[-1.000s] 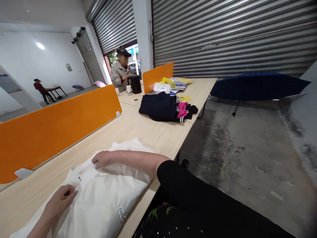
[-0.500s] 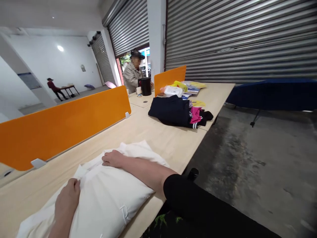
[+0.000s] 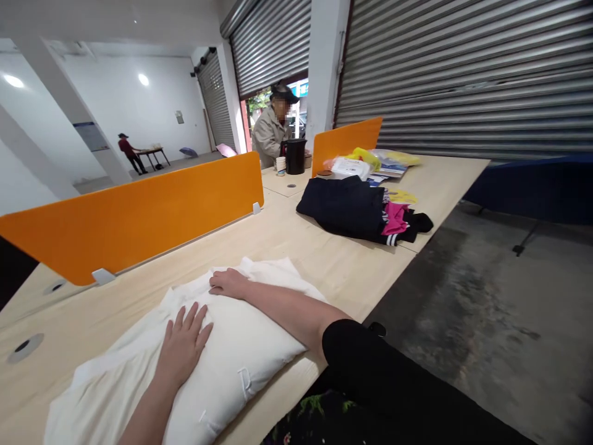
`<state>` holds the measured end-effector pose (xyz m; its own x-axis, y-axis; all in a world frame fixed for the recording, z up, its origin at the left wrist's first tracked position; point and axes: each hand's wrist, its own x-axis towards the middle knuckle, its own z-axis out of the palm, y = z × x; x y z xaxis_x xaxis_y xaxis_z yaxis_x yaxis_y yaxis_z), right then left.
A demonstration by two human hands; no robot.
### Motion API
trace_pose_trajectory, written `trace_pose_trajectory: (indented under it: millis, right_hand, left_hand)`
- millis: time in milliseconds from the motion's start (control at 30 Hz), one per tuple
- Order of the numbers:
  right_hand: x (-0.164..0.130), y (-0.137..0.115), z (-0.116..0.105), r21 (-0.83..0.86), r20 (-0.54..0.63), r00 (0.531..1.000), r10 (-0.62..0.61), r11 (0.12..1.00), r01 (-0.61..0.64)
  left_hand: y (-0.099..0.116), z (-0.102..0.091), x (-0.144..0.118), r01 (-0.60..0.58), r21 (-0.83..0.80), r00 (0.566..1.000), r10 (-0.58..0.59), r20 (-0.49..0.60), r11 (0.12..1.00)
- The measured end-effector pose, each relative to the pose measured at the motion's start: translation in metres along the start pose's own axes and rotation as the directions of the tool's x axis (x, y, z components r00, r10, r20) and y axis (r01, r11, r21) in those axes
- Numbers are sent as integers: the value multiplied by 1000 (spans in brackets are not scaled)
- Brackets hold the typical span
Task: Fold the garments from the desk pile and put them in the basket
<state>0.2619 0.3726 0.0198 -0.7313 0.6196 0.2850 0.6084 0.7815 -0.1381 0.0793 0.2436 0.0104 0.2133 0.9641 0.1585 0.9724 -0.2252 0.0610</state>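
A plump white pillow (image 3: 241, 327), with loose cloth of its cover spread out at the left, lies on the light wooden table in front of me. My left hand (image 3: 185, 337) rests flat on its upper face, fingers spread. At the far edge, my right hand (image 3: 229, 283) has its fingers bent and close together on the cover cloth; their tips are partly hidden. My right forearm lies across the pillow. Embroidered marks show near the pillow's front edge.
Beyond the pillow lies a pile of dark clothes (image 3: 343, 207), with plastic bags (image 3: 354, 165) behind it. Orange dividers (image 3: 152, 213) stand along the table (image 3: 278, 238). A person (image 3: 273, 127) stands behind a black jug (image 3: 295, 156) and paper cups (image 3: 280, 164). A dark blue umbrella (image 3: 532, 188) is at right.
My left hand has moved up and right over the pillow, and its fingers have spread out flat. My right hand stays at the far edge. The view has turned somewhat left.
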Motion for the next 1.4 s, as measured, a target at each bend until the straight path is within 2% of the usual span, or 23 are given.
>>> trace_pose_trajectory:
  millis: [133, 233, 300, 367, 400, 467, 500, 567, 667, 767, 933, 1000, 1100, 1267, 1333, 1400]
  right_hand:
    - [-11, 18, -12, -87, -29, 1000, 12, 996, -15]
    - [-22, 45, -33, -145, 18, 987, 159, 977, -155]
    - [-31, 57, -49, -147, 41, 949, 313, 941, -304]
    - [-42, 56, -60, -102, -8, 923, 386, 918, -384]
    - [-49, 51, -63, -74, -46, 927, 372, 924, -375]
    - [-66, 36, -60, -41, -94, 953, 289, 955, -294]
    - [-76, 29, -55, -39, -82, 964, 252, 966, -255]
    - [-94, 17, -42, -39, 26, 973, 228, 973, -227]
    - [-108, 15, -23, -23, 177, 953, 245, 969, -244]
    - [-108, 20, -16, -9, 174, 954, 245, 969, -247]
    - [-104, 22, -19, -13, 172, 955, 240, 970, -242]
    - [-103, 20, -19, -12, 175, 955, 238, 971, -240]
    - [-103, 18, -20, 0, 178, 953, 245, 969, -249]
    - [-101, 15, -24, 44, 165, 954, 250, 965, -260]
    - [-98, 14, -28, 84, 159, 956, 247, 961, -262]
    - [-97, 16, -36, 144, 143, 959, 244, 954, -264]
  left_hand:
    - [13, -1, -9, 18, 89, 999, -22, 45, 996]
    - [15, -6, -9, 17, 104, 999, -22, 48, 994]
    - [15, -7, -9, 17, 101, 999, -22, 40, 995]
    - [16, -6, -11, 22, 89, 999, -26, 39, 996]
    - [16, -5, -11, 27, 80, 999, -30, 40, 996]
    - [18, -4, -12, 37, 61, 998, -40, 45, 997]
    - [19, -3, -12, 42, 50, 998, -45, 49, 998]
    - [22, -4, -10, 50, 29, 997, -51, 60, 998]
    - [22, -7, -10, 55, 7, 996, -55, 76, 998]
    - [7, -16, -25, 91, 48, 991, -95, 97, 995]
    - [-52, -30, -72, 305, 235, 948, -317, 18, 923]
    - [-68, -30, -84, 327, 252, 941, -337, -4, 911]
    - [-76, -29, -88, 329, 251, 941, -337, -12, 910]
    - [-67, -37, -74, 351, 256, 934, -358, -23, 901]
    - [-49, -44, -64, 350, 239, 937, -336, -97, 906]
    - [-21, -46, -56, 279, 208, 953, -243, -180, 937]
